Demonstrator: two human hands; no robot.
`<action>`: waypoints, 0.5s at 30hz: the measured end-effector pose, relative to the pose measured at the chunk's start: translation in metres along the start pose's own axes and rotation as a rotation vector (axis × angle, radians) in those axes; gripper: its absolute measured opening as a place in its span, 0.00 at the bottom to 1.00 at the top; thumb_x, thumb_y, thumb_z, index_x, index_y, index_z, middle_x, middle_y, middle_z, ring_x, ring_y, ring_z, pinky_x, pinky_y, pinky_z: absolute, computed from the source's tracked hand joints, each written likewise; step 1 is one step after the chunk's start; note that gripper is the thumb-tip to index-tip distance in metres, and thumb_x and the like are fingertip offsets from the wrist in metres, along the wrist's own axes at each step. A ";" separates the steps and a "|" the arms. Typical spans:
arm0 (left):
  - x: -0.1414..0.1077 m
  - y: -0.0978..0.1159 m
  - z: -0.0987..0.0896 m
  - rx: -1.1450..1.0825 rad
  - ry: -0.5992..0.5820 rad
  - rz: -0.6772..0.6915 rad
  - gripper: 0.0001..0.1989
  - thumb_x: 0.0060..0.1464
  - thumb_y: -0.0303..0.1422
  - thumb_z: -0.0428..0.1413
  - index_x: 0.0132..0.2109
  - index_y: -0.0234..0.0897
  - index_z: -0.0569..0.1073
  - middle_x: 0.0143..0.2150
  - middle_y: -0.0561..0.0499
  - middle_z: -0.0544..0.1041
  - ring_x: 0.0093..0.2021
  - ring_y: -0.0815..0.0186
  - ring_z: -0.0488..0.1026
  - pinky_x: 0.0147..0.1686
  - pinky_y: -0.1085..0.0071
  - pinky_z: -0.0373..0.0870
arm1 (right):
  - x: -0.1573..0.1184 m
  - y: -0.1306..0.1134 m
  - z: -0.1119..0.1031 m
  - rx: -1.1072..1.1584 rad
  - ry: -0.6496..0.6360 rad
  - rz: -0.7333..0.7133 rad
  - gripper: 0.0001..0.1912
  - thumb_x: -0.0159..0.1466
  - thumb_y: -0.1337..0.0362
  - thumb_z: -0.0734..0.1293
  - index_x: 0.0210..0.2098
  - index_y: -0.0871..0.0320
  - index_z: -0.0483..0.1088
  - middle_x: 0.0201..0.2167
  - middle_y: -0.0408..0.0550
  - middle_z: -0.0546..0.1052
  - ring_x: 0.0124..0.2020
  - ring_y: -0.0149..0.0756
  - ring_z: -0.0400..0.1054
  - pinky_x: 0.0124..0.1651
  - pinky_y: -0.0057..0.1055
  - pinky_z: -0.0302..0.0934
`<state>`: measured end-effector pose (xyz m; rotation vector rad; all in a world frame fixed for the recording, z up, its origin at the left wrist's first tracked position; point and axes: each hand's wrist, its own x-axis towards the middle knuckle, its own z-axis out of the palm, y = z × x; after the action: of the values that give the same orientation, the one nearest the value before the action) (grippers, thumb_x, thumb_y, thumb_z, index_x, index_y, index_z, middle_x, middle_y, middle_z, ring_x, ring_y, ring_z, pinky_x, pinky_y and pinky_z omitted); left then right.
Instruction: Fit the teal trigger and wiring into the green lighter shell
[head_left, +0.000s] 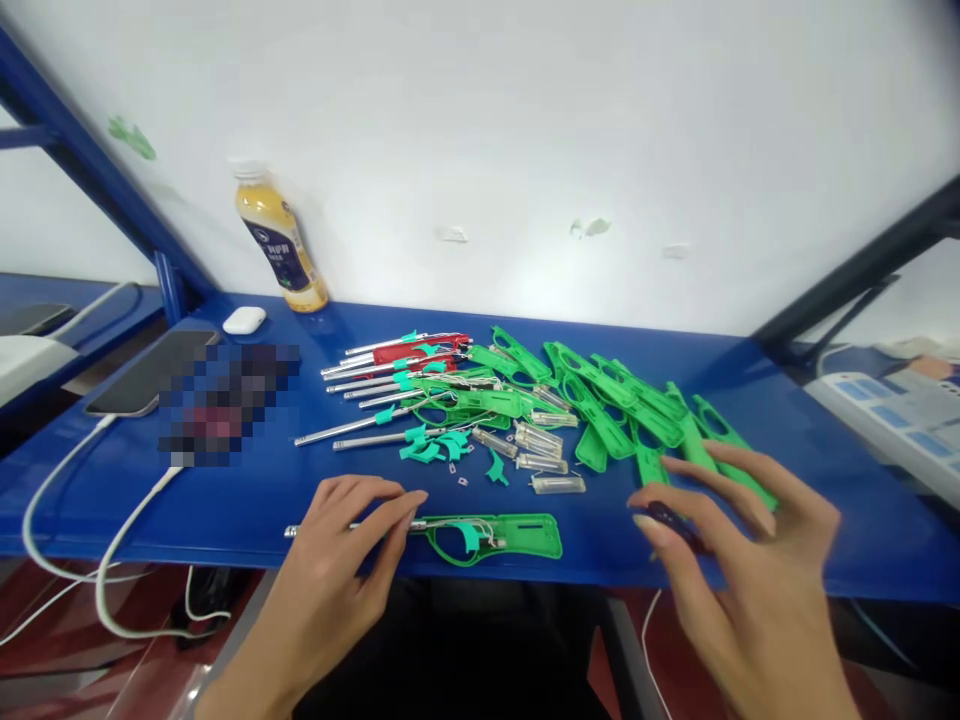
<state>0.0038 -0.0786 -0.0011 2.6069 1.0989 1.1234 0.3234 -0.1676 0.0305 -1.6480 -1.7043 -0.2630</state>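
My left hand [352, 550] pinches the silver metal tube of a green lighter half [529, 535] at the table's front edge. A teal trigger [470, 537] and thin white wires lie in that open shell. On the right, my right hand [720, 540] has its thumb and fingers round a small dark object [675, 520], which I cannot make out fully. Behind my hands are clear fuel tanks [558, 484], loose teal triggers [496, 466] and a pile of green shells [600, 385]. Several silver tubes [367, 436] with teal pieces lie at the pile's left.
A juice bottle [281, 245] stands by the white wall. At the left of the blue table [255, 510] are a white earphone case [244, 320], a phone [154, 375], a blurred-out device and white cables. A white power strip [885, 420] is at the right.
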 end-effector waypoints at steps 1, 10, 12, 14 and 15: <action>0.001 0.000 -0.001 0.002 -0.002 0.013 0.17 0.70 0.19 0.55 0.57 0.43 0.78 0.47 0.51 0.80 0.46 0.65 0.78 0.50 0.64 0.71 | 0.001 0.001 0.000 -0.011 -0.004 -0.013 0.11 0.77 0.55 0.65 0.46 0.49 0.78 0.64 0.56 0.63 0.63 0.52 0.71 0.59 0.56 0.74; 0.031 -0.009 -0.004 0.052 -0.107 0.055 0.12 0.75 0.27 0.52 0.56 0.43 0.78 0.49 0.49 0.80 0.48 0.62 0.78 0.48 0.64 0.74 | 0.018 0.016 0.016 0.087 0.006 0.119 0.13 0.76 0.48 0.66 0.47 0.46 0.78 0.72 0.48 0.59 0.54 0.47 0.80 0.35 0.36 0.83; 0.041 -0.013 -0.006 0.069 -0.153 0.045 0.12 0.75 0.29 0.52 0.55 0.43 0.79 0.49 0.50 0.80 0.46 0.62 0.80 0.46 0.65 0.75 | 0.031 0.019 0.020 0.050 0.030 0.104 0.15 0.74 0.45 0.67 0.46 0.47 0.79 0.73 0.48 0.59 0.48 0.44 0.82 0.31 0.34 0.82; 0.050 -0.019 -0.008 0.083 -0.185 0.025 0.12 0.75 0.31 0.51 0.54 0.44 0.80 0.48 0.51 0.81 0.44 0.63 0.81 0.42 0.67 0.76 | 0.045 0.021 0.023 -0.023 0.038 0.107 0.17 0.74 0.43 0.66 0.46 0.47 0.79 0.74 0.48 0.59 0.36 0.36 0.82 0.27 0.36 0.80; 0.054 -0.022 -0.008 0.087 -0.198 0.015 0.12 0.75 0.32 0.51 0.53 0.45 0.81 0.48 0.51 0.81 0.43 0.63 0.82 0.41 0.67 0.76 | 0.052 0.021 0.023 -0.064 0.041 0.111 0.18 0.74 0.43 0.65 0.46 0.47 0.78 0.75 0.48 0.60 0.30 0.32 0.80 0.25 0.37 0.79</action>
<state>0.0110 -0.0282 0.0291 2.7248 1.1106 0.8153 0.3396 -0.1099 0.0390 -1.7656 -1.5832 -0.2988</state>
